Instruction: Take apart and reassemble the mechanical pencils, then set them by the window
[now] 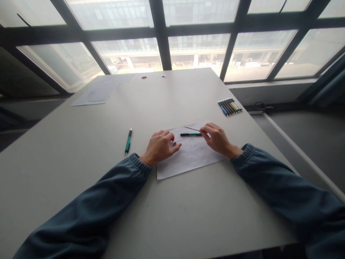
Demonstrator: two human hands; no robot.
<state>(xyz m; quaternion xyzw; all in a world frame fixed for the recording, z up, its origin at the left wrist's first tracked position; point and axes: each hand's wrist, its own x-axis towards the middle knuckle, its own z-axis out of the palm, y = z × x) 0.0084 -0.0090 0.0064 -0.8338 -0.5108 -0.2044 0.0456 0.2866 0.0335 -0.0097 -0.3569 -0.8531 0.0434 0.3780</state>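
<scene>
1. Pinched in right hand (217,139): thin dark rod (192,128).
2. On paper (184,163): green-black pen (190,134), apparently not yet complete.
3. Half-curled: left hand (160,146), hold uncertain.
4. Left of paper: second pen (128,141), apparently complete.

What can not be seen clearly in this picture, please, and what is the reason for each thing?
All in the head view:
- Small dark thing at the left hand: too small and partly covered by that hand to identify.
- Right end of the green pen on the paper: hidden by the right hand.
- Faint marks on the paper: too blurred to read.
- Right sleeve: cut off by the picture's edge.
</scene>
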